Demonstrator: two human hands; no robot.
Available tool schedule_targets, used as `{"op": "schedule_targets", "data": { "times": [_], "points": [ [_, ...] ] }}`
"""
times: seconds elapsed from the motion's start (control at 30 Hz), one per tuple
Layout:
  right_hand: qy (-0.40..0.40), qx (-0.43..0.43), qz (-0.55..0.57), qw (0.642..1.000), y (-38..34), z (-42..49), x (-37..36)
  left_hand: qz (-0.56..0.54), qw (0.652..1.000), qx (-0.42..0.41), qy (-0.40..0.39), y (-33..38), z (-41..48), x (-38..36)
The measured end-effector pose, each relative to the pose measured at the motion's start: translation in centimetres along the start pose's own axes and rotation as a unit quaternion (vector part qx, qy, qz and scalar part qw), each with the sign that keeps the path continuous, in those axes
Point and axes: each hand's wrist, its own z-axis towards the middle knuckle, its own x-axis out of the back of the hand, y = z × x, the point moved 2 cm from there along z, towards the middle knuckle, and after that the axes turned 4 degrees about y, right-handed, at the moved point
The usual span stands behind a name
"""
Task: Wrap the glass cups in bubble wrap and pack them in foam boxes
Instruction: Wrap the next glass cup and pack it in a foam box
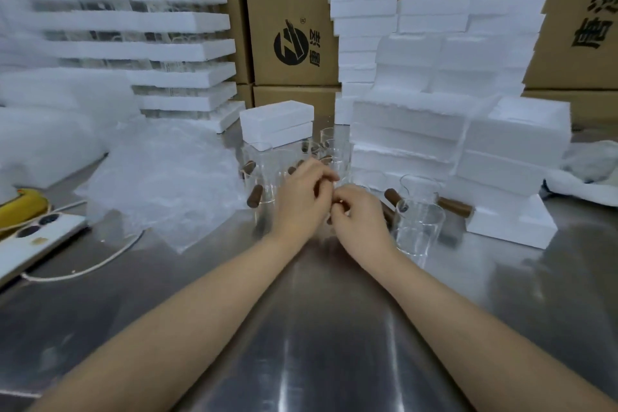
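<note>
Forearms are stretching over the tabletop's (pixel 334 338) near edge; the left hand (pixel 301 199) and right hand (pixel 359 216) are touching mid-table, fingers curled, grip unclear. Cups (pixel 419 227) are standing around them, wrap (pixel 160 174) lying left, foam boxes (pixel 501 134) right.

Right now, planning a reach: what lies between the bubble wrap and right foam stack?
Glass cups with brown handles, the left hand and right hand; head view.

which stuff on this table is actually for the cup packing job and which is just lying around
For the job: glass cups, bubble wrap, foam boxes.

Just lying about: phone, banana, white cable, white cloth, cardboard cartons stacked behind.
</note>
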Motion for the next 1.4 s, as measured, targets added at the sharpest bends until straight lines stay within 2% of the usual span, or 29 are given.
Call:
{"op": "schedule_targets", "data": {
  "times": [0.13, 0.3, 0.53, 0.67, 0.77, 0.83, 0.93, 1.0, 1.03, 1.17, 1.3, 1.4],
  "points": [
    [0.034, -0.044, -0.024, 0.998, -0.4, -0.5, 0.5, 0.039, 0.998, 0.002, -0.045, -0.2, 0.2, -0.4],
    [0.002, -0.108, -0.071, 0.992, -0.4, -0.5, 0.5, 0.081, 0.991, -0.007, -0.105, -1.0, -0.1, -0.6],
    [-0.072, -0.182, -0.1, 0.975, 0.7, -0.1, 0.0, 0.079, 0.992, 0.015, -0.102, -1.5, 0.0, -0.3],
    [-0.032, -0.154, -0.056, 0.986, 0.7, -0.1, -0.1, 0.077, 0.991, 0.04, -0.097, -1.6, 0.0, -0.1],
    [0.021, -0.099, -0.026, 0.995, 0.3, -0.2, 0.0, 0.033, 0.995, 0.048, -0.082, -1.4, -0.1, 0.4],
    [0.052, -0.062, 0.012, 0.997, -0.1, -0.3, -0.1, -0.049, 0.992, 0.071, -0.091, -1.3, -0.1, 0.7],
    [0.066, -0.039, 0.069, 0.995, -0.3, -0.6, -0.7, -0.202, 0.96, 0.13, -0.143, -1.1, -0.2, 0.9],
    [0.055, -0.035, 0.092, 0.994, -0.3, -0.8, -1.1, -0.235, 0.946, 0.139, -0.173, -1.0, -0.3, 0.7],
    [0.047, -0.038, 0.096, 0.994, -0.2, -0.7, -1.1, -0.243, 0.946, 0.138, -0.165, -0.9, -0.3, 0.6],
    [0.034, -0.051, 0.145, 0.987, -0.1, -0.2, -0.5, -0.256, 0.946, 0.194, -0.042, -1.5, 0.5, 0.6],
    [0.073, -0.105, 0.201, 0.971, 0.3, 0.1, -0.2, -0.288, 0.934, 0.209, -0.005, -2.0, 0.8, 0.9],
    [-0.016, -0.141, 0.187, 0.972, 0.5, 0.0, -0.6, -0.293, 0.933, 0.209, 0.004, -2.0, 0.9, 0.9]
  ]
}}
